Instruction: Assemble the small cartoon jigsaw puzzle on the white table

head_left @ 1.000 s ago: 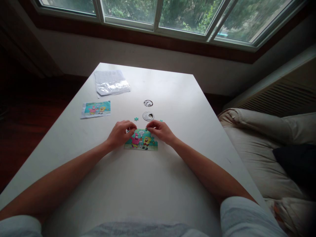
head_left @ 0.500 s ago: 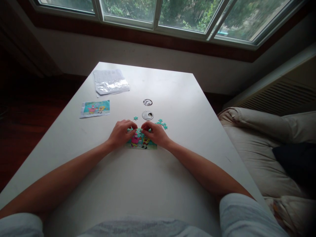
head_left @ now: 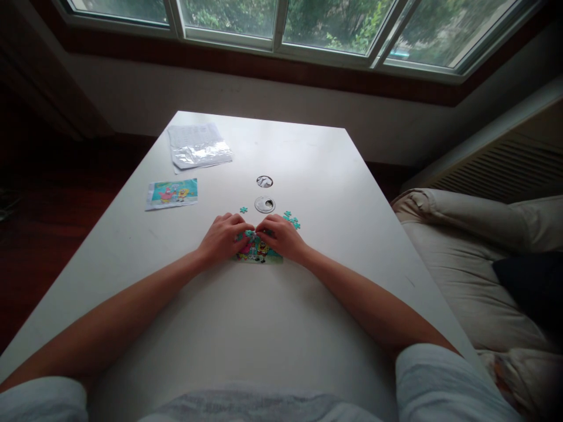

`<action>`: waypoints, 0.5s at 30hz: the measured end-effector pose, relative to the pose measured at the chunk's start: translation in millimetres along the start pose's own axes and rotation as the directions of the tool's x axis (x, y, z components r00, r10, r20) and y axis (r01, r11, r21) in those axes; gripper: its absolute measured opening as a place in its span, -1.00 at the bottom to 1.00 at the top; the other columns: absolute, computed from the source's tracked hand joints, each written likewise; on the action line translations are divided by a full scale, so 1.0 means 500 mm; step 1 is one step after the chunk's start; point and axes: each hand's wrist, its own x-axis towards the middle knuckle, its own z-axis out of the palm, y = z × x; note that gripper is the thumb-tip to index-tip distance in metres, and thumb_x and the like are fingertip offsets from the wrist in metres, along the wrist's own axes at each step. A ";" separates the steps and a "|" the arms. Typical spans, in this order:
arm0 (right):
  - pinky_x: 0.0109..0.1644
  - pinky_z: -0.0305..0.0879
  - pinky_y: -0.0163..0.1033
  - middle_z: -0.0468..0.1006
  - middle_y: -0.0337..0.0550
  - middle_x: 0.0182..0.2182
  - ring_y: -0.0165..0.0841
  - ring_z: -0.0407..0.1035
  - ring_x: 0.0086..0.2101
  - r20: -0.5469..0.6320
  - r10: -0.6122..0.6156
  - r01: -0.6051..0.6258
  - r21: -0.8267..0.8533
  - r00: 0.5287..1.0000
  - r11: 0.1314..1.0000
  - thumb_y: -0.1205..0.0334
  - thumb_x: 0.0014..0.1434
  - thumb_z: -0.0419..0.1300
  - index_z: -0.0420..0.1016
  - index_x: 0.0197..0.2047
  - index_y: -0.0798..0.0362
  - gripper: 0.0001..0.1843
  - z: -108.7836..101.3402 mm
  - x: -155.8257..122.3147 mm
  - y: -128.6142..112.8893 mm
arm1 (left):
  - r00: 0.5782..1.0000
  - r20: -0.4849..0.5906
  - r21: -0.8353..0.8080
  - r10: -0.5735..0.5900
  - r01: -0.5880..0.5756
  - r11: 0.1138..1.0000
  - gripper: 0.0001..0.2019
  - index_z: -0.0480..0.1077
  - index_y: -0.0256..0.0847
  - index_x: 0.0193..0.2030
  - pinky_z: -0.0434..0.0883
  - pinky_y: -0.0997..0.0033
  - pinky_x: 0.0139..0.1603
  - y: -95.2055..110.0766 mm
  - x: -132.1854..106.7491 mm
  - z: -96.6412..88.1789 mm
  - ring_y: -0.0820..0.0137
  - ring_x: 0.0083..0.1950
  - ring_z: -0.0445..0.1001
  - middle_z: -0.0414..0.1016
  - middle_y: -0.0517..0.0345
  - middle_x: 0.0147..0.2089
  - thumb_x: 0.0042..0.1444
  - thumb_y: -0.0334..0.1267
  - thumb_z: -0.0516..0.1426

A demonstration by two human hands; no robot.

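Observation:
A small cartoon jigsaw puzzle (head_left: 258, 252) lies on the white table (head_left: 246, 328) in front of me. My left hand (head_left: 224, 237) and my right hand (head_left: 281, 236) rest on its top edge, fingertips meeting and pinched together over a teal piece (head_left: 250, 234) at the puzzle's upper middle. Both hands cover much of the picture. A few loose teal pieces (head_left: 291, 220) lie just right of my right hand, and one more loose piece (head_left: 243, 209) sits beyond my left hand.
Two round metal discs (head_left: 264, 204) lie beyond the puzzle. A reference picture card (head_left: 171, 193) sits at the left, a clear plastic bag on paper (head_left: 197, 147) farther back. A cushioned seat (head_left: 475, 264) stands along the table's right edge; windows run behind.
Both hands have drawn together over the puzzle's top middle. My right hand slid left, uncovering the loose pieces on its right, and my fingertips now touch.

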 end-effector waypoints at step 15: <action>-0.10 0.26 -0.23 0.54 -0.13 -0.26 -0.30 0.38 -0.20 0.049 0.002 -0.005 0.057 0.999 0.998 0.30 0.28 0.21 0.57 -0.23 0.02 -0.91 -0.011 -0.001 0.007 | 0.989 -0.019 -0.026 -0.145 0.144 0.989 -0.84 0.57 -0.07 -0.13 0.32 0.19 -0.01 -0.028 -0.011 -0.029 0.20 -0.05 0.37 0.47 0.08 -0.11 0.18 -0.18 0.22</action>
